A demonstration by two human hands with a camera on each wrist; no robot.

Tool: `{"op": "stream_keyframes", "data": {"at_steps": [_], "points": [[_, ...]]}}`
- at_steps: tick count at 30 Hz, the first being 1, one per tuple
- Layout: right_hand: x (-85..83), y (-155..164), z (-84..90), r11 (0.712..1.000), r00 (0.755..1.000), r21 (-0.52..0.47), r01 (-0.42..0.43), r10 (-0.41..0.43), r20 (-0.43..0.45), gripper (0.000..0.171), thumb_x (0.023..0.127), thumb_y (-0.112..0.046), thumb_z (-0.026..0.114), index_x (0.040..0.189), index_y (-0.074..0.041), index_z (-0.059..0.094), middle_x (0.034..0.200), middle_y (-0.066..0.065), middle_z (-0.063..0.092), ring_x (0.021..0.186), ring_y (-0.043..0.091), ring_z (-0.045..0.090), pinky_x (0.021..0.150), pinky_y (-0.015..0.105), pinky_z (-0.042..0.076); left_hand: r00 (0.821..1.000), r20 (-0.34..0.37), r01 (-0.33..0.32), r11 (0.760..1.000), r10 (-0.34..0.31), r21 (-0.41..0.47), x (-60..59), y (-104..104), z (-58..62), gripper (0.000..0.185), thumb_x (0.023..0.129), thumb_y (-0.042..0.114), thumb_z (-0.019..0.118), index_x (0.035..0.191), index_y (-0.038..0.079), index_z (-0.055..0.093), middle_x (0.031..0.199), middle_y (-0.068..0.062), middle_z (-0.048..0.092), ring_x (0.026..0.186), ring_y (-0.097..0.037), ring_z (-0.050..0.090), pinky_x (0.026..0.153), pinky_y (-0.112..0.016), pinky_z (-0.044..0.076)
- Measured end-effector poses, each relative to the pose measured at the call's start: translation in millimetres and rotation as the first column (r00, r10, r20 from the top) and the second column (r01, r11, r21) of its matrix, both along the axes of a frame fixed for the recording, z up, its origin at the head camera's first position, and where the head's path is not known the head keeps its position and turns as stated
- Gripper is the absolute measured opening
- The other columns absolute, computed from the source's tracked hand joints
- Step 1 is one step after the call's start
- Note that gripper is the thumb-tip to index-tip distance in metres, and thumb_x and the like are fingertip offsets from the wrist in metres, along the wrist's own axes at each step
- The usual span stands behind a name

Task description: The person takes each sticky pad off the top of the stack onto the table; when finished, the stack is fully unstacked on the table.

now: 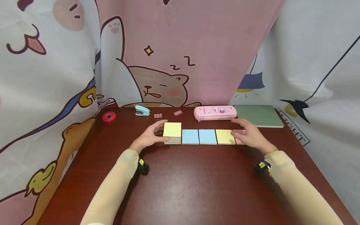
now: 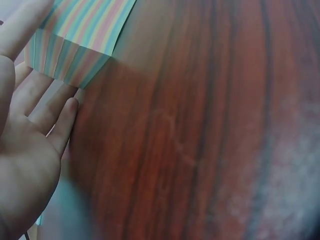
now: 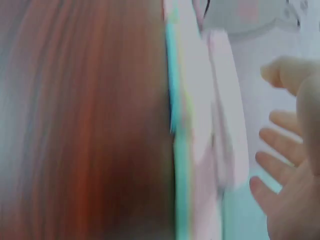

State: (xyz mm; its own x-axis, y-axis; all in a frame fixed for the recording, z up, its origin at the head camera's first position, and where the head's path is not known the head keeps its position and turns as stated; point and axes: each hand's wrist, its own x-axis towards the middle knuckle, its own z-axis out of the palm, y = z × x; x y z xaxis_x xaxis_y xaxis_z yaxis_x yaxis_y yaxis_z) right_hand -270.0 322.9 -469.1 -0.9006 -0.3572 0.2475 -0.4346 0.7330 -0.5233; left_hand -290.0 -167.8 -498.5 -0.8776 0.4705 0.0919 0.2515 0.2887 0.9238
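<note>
A row of square sticky note pads runs across the table. At its left end stands a taller stack of sticky notes (image 1: 172, 130) with a yellow top; its striped sides (image 2: 90, 20) show in the left wrist view. My left hand (image 1: 150, 135) holds this stack from the left, thumb at the front and fingers behind. To its right lie two blue pads (image 1: 190, 136), a yellow pad (image 1: 224, 136) and a pink pad (image 1: 238, 136). Over the pink pad, partly hiding it, is my right hand (image 1: 251, 134), its fingers spread and holding nothing.
Behind the row are a red tape roll (image 1: 108, 117), a light blue stapler (image 1: 142, 110), a pink binder clip (image 1: 158, 116), a small pink block (image 1: 177, 113), a pink pencil case (image 1: 215, 112) and a green notebook (image 1: 257, 115). A printed curtain hangs around the table.
</note>
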Motion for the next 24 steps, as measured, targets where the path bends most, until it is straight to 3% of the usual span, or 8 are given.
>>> {"op": "stream_keyframes", "data": {"at_steps": [3,7,13,19,24], "points": [[-5.6,-39,7.6,0.999,0.999,-0.003,-0.044,0.044,-0.028,0.06,0.095,-0.026,0.078,0.146,-0.002,0.057,0.148,0.021,0.058,0.137,0.04,0.053,0.112,0.063,0.043,1.0,0.016,0.002,1.0,-0.002,-0.008,-0.7,-2,-1.7,0.09,0.088,0.013,0.087,0.162,0.008,0.037,0.154,-0.012,0.054,0.144,-0.033,0.05,0.12,-0.055,0.039],[-9.3,-97,17.0,0.986,0.984,0.01,-0.167,0.167,-0.068,0.064,0.093,-0.027,0.079,0.146,0.001,0.057,0.146,0.021,0.06,0.137,0.039,0.055,0.115,0.059,0.042,0.999,0.034,0.009,1.0,-0.008,-0.011,-1.3,-4,-4.0,0.089,0.089,0.016,0.086,0.162,0.006,0.036,0.155,-0.01,0.053,0.146,-0.032,0.048,0.121,-0.055,0.037],[-12.7,-166,24.1,0.956,0.956,0.058,-0.288,0.29,-0.033,0.072,0.092,-0.033,0.079,0.146,0.006,0.054,0.147,0.023,0.058,0.139,0.039,0.052,0.119,0.055,0.04,0.999,0.032,0.022,1.0,-0.022,-0.014,-2.9,-5,-7.4,0.086,0.091,0.016,0.085,0.162,0.008,0.036,0.156,-0.01,0.052,0.146,-0.033,0.047,0.122,-0.055,0.035],[-20.9,-208,20.5,0.938,0.94,0.074,-0.34,0.341,-0.005,0.081,0.089,-0.037,0.085,0.148,0.006,0.051,0.149,0.021,0.055,0.141,0.033,0.051,0.119,0.049,0.041,0.999,0.033,0.03,0.999,-0.029,-0.021,-2.9,-6,-8.3,0.081,0.092,0.018,0.084,0.16,0.014,0.04,0.157,-0.01,0.051,0.146,-0.032,0.048,0.122,-0.055,0.036],[-26.5,-225,14.8,0.923,0.928,0.099,-0.371,0.373,0.0,0.082,0.088,-0.038,0.087,0.147,0.007,0.053,0.145,0.021,0.059,0.137,0.032,0.054,0.118,0.047,0.043,0.999,0.038,0.031,0.999,-0.03,-0.025,-2.4,-7,-6.2,0.085,0.093,0.02,0.083,0.163,0.01,0.036,0.157,-0.009,0.051,0.147,-0.031,0.047,0.122,-0.054,0.036]]}}
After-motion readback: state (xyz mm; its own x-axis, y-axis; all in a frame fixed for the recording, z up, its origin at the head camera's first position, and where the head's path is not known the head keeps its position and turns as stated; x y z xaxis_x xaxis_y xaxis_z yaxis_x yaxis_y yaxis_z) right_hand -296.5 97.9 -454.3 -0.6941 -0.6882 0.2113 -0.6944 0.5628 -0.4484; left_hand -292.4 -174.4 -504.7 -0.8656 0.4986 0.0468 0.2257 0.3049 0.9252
